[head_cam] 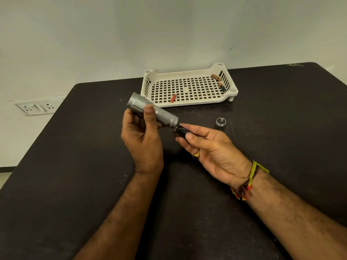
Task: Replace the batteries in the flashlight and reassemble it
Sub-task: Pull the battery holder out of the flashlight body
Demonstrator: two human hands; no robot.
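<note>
The left hand [142, 136] covers the middle of the silver flashlight body [165, 117], and its fingers lie hidden behind the barrel. The right hand [208, 149] hides the rear of the black battery holder [179, 130]; whether its front end has entered the barrel cannot be told. Labels on the 3 batteries in the tray [187, 102] are too small to read. Both forearms run off the bottom edge.

Silver flashlight body [152, 112] tilted, black battery holder [180, 130] at open end.
</note>
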